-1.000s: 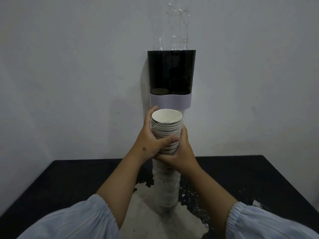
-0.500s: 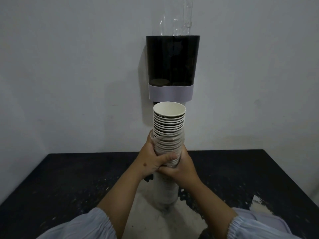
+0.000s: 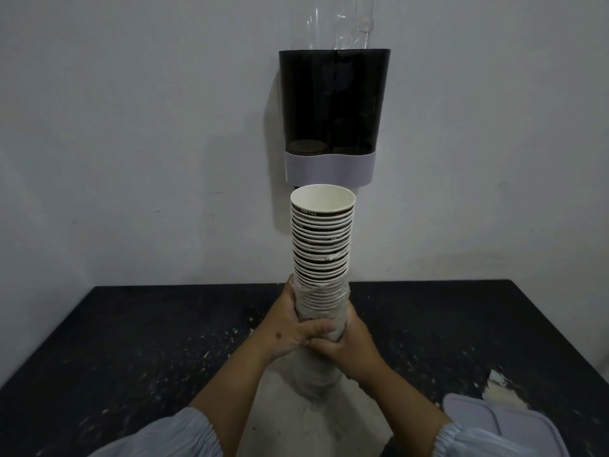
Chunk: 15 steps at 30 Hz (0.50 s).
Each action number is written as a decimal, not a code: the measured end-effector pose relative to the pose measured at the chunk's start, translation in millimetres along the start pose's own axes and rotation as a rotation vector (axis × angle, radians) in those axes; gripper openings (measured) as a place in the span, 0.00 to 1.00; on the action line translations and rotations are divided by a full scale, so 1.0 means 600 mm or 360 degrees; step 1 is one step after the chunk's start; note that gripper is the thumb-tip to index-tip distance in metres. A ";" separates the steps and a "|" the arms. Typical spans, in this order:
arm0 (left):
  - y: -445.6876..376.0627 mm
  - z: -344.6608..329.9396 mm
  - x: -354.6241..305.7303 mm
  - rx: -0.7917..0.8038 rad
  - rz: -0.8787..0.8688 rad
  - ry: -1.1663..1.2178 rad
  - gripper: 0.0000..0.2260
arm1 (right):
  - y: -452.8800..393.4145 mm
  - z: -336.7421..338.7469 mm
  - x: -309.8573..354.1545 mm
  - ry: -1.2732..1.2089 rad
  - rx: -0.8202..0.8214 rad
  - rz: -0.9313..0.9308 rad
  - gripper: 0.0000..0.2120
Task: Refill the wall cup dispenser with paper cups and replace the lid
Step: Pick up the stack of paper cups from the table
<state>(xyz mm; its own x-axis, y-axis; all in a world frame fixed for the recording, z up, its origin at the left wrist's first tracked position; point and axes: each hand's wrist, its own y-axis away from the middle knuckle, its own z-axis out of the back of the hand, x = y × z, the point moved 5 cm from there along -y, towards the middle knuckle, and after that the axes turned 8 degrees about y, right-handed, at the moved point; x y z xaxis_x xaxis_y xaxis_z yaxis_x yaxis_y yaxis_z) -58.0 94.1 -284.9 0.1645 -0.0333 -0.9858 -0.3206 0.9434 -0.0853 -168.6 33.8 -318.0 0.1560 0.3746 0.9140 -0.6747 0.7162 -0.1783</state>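
A tall stack of white paper cups with dark bands stands upright in the middle of the view, its lower part still inside a cloudy plastic sleeve whose foot reaches the black tabletop with worn pale patches. Both hands grip the sleeve where its bunched top edge meets the bare cups: the left hand wraps it from the left with the thumb across the near side, and the right hand curls round it from the right, just beneath that thumb.

The rim of the top cup sits just below the pale lower band of the dark smoky plastic wall cup dispenser, which hangs on the far grey wall. A clear crumpled plastic wrapper rises out of the dispenser's open top edge. Bare wall lies on either side of the dispenser and stack.

At the near right corner, a pale lilac rounded lid lies flat on the tabletop, well apart from the hands.
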 end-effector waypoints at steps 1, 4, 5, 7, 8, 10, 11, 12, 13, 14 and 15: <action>0.000 0.002 -0.003 0.0019 0.0014 -0.0014 0.37 | -0.002 0.002 0.002 -0.0010 0.0049 -0.0004 0.36; 0.003 0.009 -0.017 0.0049 0.0052 -0.0013 0.36 | -0.003 0.008 0.011 -0.0042 0.0201 0.0023 0.39; 0.004 0.012 -0.026 0.0034 0.0033 0.0018 0.37 | -0.001 0.011 0.017 -0.0055 0.0212 0.0047 0.40; 0.007 0.016 -0.048 -0.0024 -0.0086 0.0104 0.42 | -0.001 0.020 0.037 -0.0077 0.0186 0.0112 0.43; 0.007 0.017 -0.061 -0.0052 -0.0158 0.0134 0.45 | -0.002 0.024 0.049 -0.0085 0.0154 0.0149 0.45; 0.006 0.015 -0.085 -0.0084 -0.0280 0.0151 0.49 | -0.007 0.031 0.072 -0.0105 0.0070 0.0235 0.49; 0.004 0.013 -0.095 -0.0091 -0.0320 0.0139 0.48 | -0.011 0.034 0.082 -0.0106 0.0020 0.0277 0.50; 0.003 0.010 -0.103 -0.0099 -0.0348 0.0110 0.47 | -0.015 0.037 0.091 -0.0092 -0.0032 0.0318 0.51; 0.002 0.008 -0.108 -0.0114 -0.0365 0.0072 0.45 | -0.018 0.039 0.098 -0.0065 -0.0081 0.0355 0.50; 0.001 0.005 -0.110 -0.0134 -0.0367 0.0041 0.42 | -0.021 0.039 0.101 -0.0038 -0.0112 0.0373 0.48; 0.001 0.004 -0.108 -0.0157 -0.0358 0.0027 0.40 | -0.022 0.037 0.101 -0.0015 -0.0128 0.0365 0.46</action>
<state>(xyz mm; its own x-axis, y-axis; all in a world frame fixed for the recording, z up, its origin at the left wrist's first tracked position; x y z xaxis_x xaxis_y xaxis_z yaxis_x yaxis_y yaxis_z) -66.5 97.6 -220.9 0.2268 -0.2450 -0.9426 -0.3673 0.8749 -0.3157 -166.5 34.0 -252.4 -0.0018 0.5276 0.8495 -0.6319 0.6578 -0.4099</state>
